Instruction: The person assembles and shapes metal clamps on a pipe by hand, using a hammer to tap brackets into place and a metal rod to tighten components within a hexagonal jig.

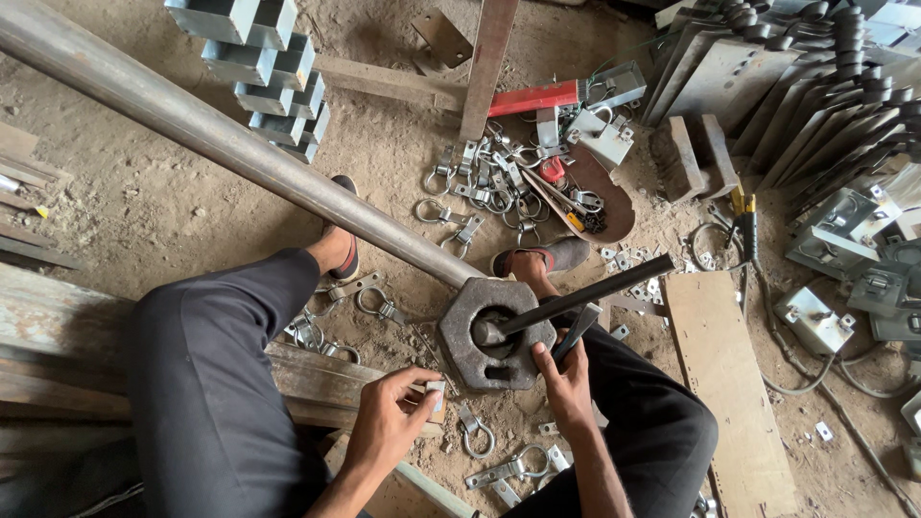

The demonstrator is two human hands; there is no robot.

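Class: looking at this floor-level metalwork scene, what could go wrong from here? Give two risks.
1. The right hand grips a dark bar right beside the heavy hexagonal block; fingers could get pinched.
2. The feet wear only open sandals among scattered metal clamps, so a dropped piece could hurt them.

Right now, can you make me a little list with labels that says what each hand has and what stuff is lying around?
Place: dirt floor of a workshop
Left hand: pinches a small metal piece
Right hand: grips a flat dark bar
Between the knees: heavy hexagonal iron block with a hole, a black rod poking into it
Across the floor: long steel pipe reaching the block
Scattered about: metal ring clamps
Top left: stacked shiny metal boxes
Feet: in sandals
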